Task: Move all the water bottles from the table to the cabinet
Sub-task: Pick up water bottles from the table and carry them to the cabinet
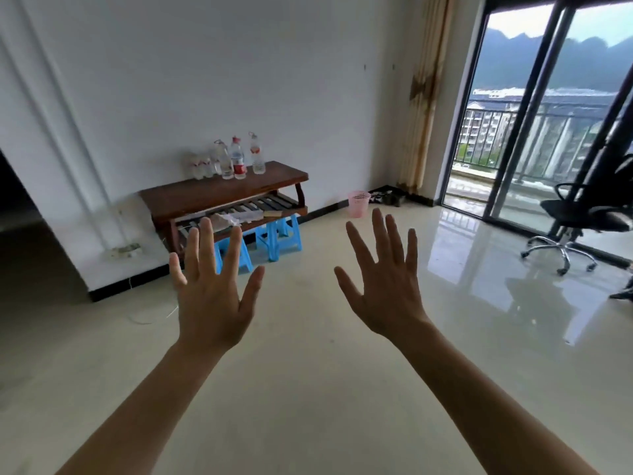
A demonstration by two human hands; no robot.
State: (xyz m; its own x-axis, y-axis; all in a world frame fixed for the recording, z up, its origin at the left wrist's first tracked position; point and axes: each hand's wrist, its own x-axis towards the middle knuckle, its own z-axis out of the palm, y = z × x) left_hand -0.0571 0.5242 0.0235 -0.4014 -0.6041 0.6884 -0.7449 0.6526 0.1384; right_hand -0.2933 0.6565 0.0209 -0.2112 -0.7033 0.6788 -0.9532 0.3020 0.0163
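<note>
Both hands are hanging in mid-air here and holding nothing. The left hand (212,296) and right hand (387,286) are reaching out in the lower middle of the frame, backs to the camera, fingers fanned wide.

The bottles (236,159) are sitting in a bunch on the wooden table (205,193) against the wall, a bit left of centre and well apart from the hands. I'm counting 3 taller ones on the right of the bunch; the rest are too blurry to count. No cabinet is showing anywhere, so I'm guessing the whole job is left to do. Honestly though, I can't tell if that wooden thing is the start or the finish.

Room-wise, some stuff is lying on the table's slatted lower shelf and 2 blue stools (274,238) are tucking under it. A pink bin (359,203) is standing to its right. The glossy pale floor (308,371) is reflecting the glass doors (534,114) at upper right, and an office chair (582,217) is sitting at the right edge.
</note>
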